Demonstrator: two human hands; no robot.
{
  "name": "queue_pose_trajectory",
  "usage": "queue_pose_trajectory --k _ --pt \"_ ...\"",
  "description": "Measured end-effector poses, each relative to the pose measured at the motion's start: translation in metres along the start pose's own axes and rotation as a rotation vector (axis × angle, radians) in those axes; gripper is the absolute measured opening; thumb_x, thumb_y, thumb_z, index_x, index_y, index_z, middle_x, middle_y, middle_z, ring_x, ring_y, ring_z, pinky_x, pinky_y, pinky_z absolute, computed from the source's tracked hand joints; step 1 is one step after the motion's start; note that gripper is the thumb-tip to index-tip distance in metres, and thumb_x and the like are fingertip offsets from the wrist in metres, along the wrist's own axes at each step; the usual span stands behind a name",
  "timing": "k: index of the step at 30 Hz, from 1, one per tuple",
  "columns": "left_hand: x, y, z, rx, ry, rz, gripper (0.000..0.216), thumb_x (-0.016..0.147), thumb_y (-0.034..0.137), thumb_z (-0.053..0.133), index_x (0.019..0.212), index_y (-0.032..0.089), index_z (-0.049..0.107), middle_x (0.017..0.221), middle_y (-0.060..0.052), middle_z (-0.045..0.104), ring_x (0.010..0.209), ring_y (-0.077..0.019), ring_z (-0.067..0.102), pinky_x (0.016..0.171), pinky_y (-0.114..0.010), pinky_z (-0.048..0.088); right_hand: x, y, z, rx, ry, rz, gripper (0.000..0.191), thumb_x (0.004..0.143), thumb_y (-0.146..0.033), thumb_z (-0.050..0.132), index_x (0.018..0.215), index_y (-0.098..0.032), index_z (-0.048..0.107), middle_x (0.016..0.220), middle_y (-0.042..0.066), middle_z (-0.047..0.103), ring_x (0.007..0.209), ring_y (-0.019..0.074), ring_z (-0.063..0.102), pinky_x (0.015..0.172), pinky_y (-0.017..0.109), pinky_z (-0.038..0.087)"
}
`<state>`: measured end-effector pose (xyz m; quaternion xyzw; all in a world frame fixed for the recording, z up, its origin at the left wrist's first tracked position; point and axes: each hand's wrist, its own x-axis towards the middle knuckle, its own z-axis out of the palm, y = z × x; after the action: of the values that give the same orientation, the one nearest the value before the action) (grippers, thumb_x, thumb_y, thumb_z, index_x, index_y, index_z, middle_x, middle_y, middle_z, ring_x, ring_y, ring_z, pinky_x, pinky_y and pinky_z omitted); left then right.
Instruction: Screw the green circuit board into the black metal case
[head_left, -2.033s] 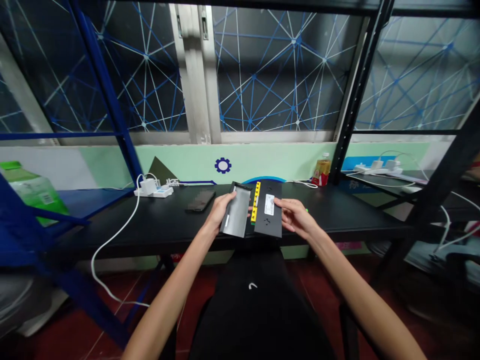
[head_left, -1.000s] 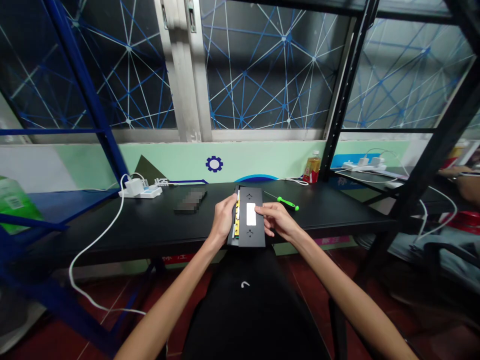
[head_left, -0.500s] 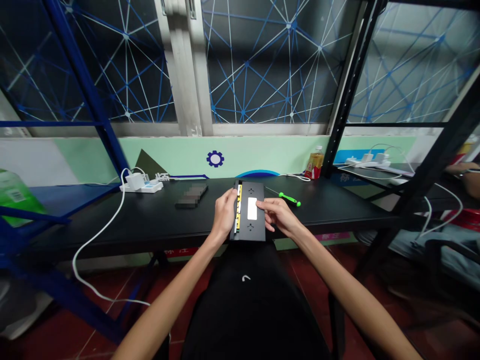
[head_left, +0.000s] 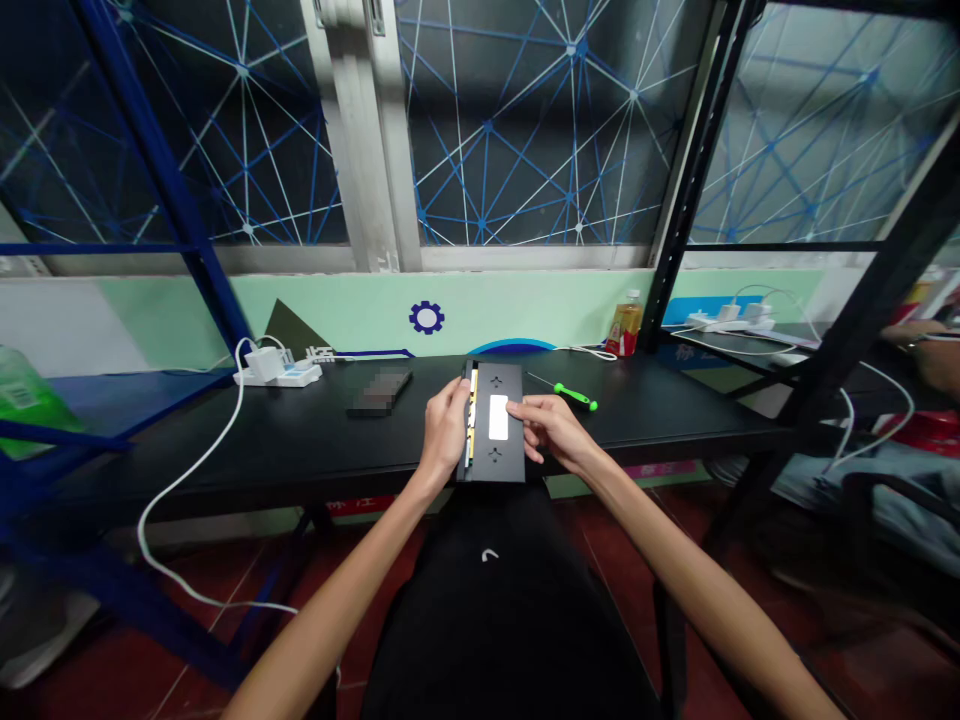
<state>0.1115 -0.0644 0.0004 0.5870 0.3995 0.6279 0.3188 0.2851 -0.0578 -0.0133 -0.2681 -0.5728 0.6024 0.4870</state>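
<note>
A flat black box (head_left: 495, 452) is held at the near edge of the table (head_left: 300, 450), approx. centre of the scene. Its long axis runs near-to-far; the far end points at the window wall, and the near end hangs just over the table edge. The broad face w/ a white label (head_left: 499, 417) is turned up, and a yellow strip (head_left: 472, 420) is seen along the left edge.

One bottle (head_left: 622, 330) is stood far right by the wall, yellowish content seen inside. A green bottle (head_left: 22, 400) is cut off at far left; contents can't be told.

The left edge of the box is gripped by the L hand (head_left: 444, 430), fingers curled narrow round it over the yellow strip. The right edge is covered by the R hand (head_left: 551, 432), fingers bent and closed on the box, tips laid on top just right of the label. The box thus lies between both hands.

A screwdriver (head_left: 574, 396) is laid just right of the box, a phone (head_left: 379, 392) to the left, and a power strip (head_left: 276, 373) further left.
</note>
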Motion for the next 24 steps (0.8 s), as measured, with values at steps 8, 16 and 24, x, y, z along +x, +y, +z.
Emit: queue_pose_trajectory --k 8,16,24 --pt "0.0027 0.0006 0.0022 -0.222 -0.092 -0.286 0.037 0.073 0.051 0.073 0.082 0.015 0.066 0.07 0.0 0.064 0.06 -0.0143 0.056 0.056 -0.023 0.044 0.0057 0.0061 -0.0044 0.082 0.037 0.091 0.04 0.073 -0.046 0.08 0.061 -0.017 0.056 0.043 -0.007 0.045 0.032 0.0096 0.047 0.028 0.021 0.037" --pt "0.0008 0.004 0.0017 -0.162 -0.189 -0.273 0.05 0.069 0.043 0.081 0.108 0.014 0.067 0.08 -0.003 0.071 0.063 -0.0159 0.063 0.056 -0.024 0.049 0.0049 0.0067 -0.0054 0.08 0.048 0.117 0.043 0.07 -0.047 0.082 0.059 -0.016 0.054 0.041 -0.006 0.046 0.032 0.0094 0.046 0.029 0.021 0.038" --pt "0.0014 -0.0037 -0.0006 -0.127 -0.139 -0.156 0.047 0.083 0.053 0.065 0.11 0.015 0.071 0.092 -0.006 0.074 0.076 -0.0202 0.065 0.065 -0.026 0.048 0.0036 0.0051 -0.0036 0.052 0.008 0.115 0.045 0.072 -0.049 0.081 0.057 -0.015 0.056 0.043 -0.004 0.05 0.033 0.0104 0.05 0.03 0.02 0.04"
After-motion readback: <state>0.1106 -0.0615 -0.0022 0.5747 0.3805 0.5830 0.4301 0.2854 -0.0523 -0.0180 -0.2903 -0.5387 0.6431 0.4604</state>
